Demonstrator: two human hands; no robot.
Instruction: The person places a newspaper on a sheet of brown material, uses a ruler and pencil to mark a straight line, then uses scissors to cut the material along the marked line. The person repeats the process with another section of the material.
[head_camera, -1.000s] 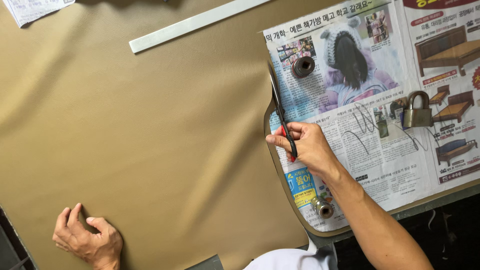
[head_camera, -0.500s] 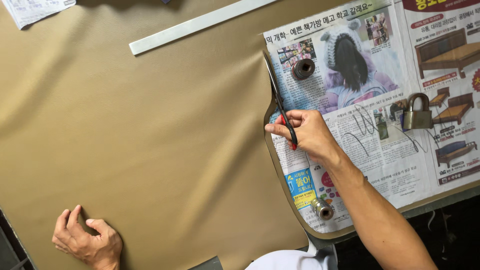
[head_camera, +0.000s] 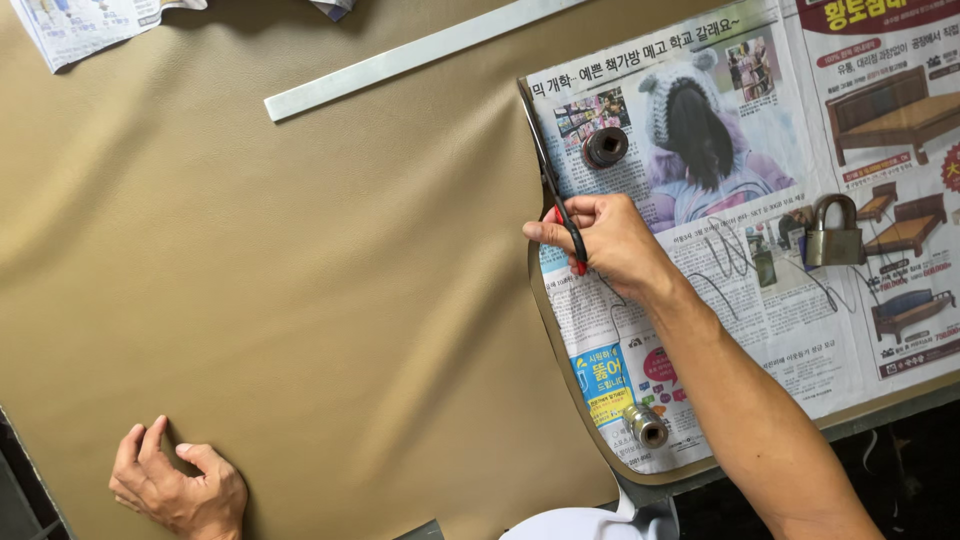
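One pair of scissors with red handles, held tight in right hand, blades along edge of newspaper pattern on big tan sheet. Left hand pressed on sheet near bottom corner, fingers partly curled. On paper: two round weights, one padlock. Flat metal ruler up top.

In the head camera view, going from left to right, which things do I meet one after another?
Left hand pressing the tan sheet → right hand with scissors → dark round weight on the newspaper → padlock.
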